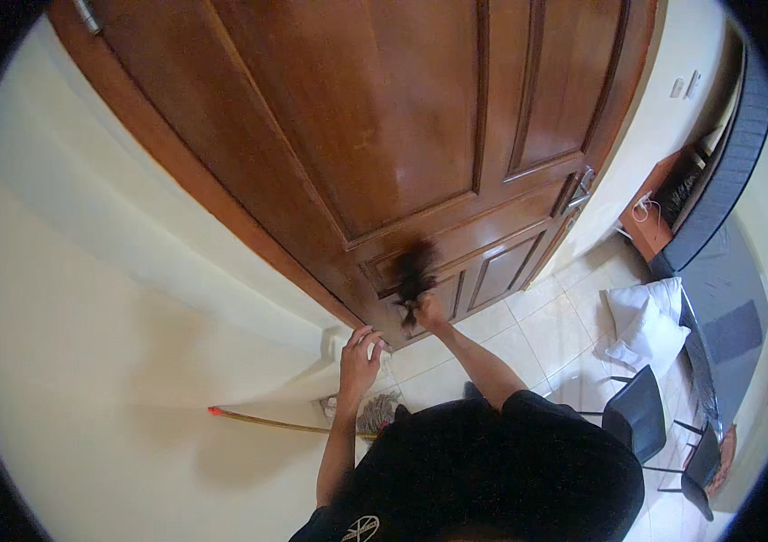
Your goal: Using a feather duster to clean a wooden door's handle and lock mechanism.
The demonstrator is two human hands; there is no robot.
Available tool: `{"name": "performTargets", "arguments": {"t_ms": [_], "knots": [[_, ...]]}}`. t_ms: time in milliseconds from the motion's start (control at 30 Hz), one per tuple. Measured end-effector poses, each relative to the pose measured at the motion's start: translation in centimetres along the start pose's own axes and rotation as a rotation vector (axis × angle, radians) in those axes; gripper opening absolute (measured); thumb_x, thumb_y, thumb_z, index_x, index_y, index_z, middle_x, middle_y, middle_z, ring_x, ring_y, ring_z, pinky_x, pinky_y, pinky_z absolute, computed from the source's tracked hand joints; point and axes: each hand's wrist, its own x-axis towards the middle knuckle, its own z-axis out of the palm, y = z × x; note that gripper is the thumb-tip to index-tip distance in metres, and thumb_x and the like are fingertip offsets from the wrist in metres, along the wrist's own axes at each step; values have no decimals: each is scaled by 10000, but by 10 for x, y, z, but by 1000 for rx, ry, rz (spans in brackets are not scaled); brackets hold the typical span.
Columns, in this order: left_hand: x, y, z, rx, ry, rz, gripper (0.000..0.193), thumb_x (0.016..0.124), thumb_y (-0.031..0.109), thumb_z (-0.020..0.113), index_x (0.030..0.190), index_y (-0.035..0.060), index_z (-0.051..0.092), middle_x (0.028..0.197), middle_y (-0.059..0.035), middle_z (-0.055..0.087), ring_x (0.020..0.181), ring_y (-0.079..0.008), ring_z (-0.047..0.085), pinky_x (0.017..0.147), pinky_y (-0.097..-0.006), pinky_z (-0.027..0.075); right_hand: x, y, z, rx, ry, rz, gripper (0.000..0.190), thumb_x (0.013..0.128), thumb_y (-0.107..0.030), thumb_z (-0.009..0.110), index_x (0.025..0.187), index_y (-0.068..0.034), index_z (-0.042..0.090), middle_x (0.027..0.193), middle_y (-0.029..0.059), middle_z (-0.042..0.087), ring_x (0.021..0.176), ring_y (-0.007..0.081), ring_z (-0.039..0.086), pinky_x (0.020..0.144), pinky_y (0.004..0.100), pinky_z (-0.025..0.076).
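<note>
My right hand [431, 313] is closed around the base of a dark feather duster [415, 267], whose blurred plumes lie against or just in front of the lower panels of a brown wooden door [397, 115]. To its left, my left hand [359, 352] holds nothing; its fingers are spread and bent at the door's lower hinge-side edge, by the frame. Whether the fingertips touch the wood cannot be told. The metal door handle [581, 190] is farther right.
A long stick with a red tip [268, 421] leans by the cream wall at left. White pillows [648, 325] lie on the tiled floor at right, near dark chairs [638, 413] and a bed frame [729, 169]. A white cable [644, 206] hangs on an orange-brown cabinet.
</note>
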Motion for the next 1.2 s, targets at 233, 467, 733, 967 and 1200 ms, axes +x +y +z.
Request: {"name": "performTargets", "arguments": {"t_ms": [233, 467, 733, 967, 1200], "knots": [[1, 10, 23, -21, -56, 12, 202, 998, 150, 672, 1146, 25, 726, 1269, -193, 684, 1165, -401, 662, 1015, -483, 529, 9, 16, -5, 46, 115, -2, 213, 925, -87, 682, 1084, 40, 743, 910, 252, 753, 855, 375, 752, 731, 478, 564], [0, 33, 51, -15, -185, -3, 240, 1014, 162, 670, 1206, 25, 716, 1303, -181, 685, 1206, -393, 655, 1047, -461, 518, 25, 51, -60, 104, 169, -66, 213, 935, -108, 707, 1106, 11, 750, 858, 223, 752, 776, 317, 726, 709, 451, 551], [-13, 53, 91, 3, -142, 21, 253, 995, 185, 672, 1206, 53, 718, 1286, -187, 687, 1144, -394, 678, 994, -483, 538, 38, 32, -92, 224, 16, -121, 247, 880, -87, 673, 1089, 36, 722, 969, 301, 707, 961, 468, 700, 807, 546, 543], [-24, 76, 95, -36, -91, -65, 263, 1006, 198, 676, 1218, 49, 721, 1287, -179, 694, 1193, -379, 664, 1034, -465, 520, 42, 56, -68, 241, 178, -346, 201, 871, -105, 677, 993, 50, 718, 927, 304, 711, 885, 460, 710, 781, 530, 556], [-44, 80, 91, 16, -12, -132, 236, 992, 169, 690, 1198, 55, 720, 1279, -181, 694, 1184, -383, 666, 1008, -476, 533, 36, 17, -78, 81, -20, -301, 171, 882, -105, 682, 971, 32, 734, 876, 288, 716, 853, 455, 711, 753, 516, 564]]}}
